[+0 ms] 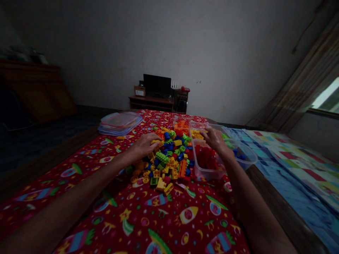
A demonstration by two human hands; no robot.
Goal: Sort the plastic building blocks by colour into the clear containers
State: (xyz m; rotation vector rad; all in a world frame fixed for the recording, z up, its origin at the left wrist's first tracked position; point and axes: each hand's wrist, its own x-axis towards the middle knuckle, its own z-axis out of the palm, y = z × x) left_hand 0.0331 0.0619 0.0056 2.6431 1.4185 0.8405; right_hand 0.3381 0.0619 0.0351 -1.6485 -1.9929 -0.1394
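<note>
A heap of mixed toy building blocks [169,157] in yellow, green, blue, orange and red lies on the red patterned cloth. At its upper left edge is my left hand [146,144], its fingers closed on a yellow building block [156,141]. My right hand [215,138] hovers over the clear plastic bins, fingers apart, with nothing visible in them. Beneath its fingertips are yellow blocks [196,134] in one compartment. Red blocks [206,157] fill the nearer bin [209,173], and orange blocks [182,124] sit in a farther one.
Stacked plastic lids [120,123] lie at the table's far left, with a loose yellow block [120,138] beside them. Another clear bin [250,160] at the right holds green and blue blocks. A bed [288,169] adjoins the right side. A monitor [157,85] stands by the wall.
</note>
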